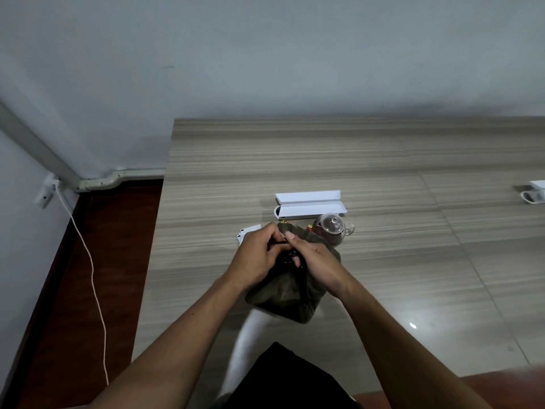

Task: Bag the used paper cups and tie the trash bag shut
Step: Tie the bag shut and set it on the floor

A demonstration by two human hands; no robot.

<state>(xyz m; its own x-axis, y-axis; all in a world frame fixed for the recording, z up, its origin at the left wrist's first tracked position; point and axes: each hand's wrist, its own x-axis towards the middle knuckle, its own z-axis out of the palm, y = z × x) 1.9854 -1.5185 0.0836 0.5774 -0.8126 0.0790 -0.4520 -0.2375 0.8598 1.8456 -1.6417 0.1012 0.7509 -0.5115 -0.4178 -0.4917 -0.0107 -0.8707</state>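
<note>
Hands are meeting at the gathered neck of the trash bag (290, 293) in the head view. The left hand (255, 253) is curling its fingers round the bunched plastic, and the right hand (317, 262) is pinching the same bunch from the other side. Below the grip the dark olive bag is bulging over the table (295, 154); its plastic is opaque, so its contents are hidden. Just beyond the grip, to the right, a glass teapot (331, 228) is standing with its lid on, holding dark reddish liquid. Further beyond, a white box (309, 205) is lying open, its inside showing plain white. Left of the grip, white cards (249, 231) are lying flat.
</note>
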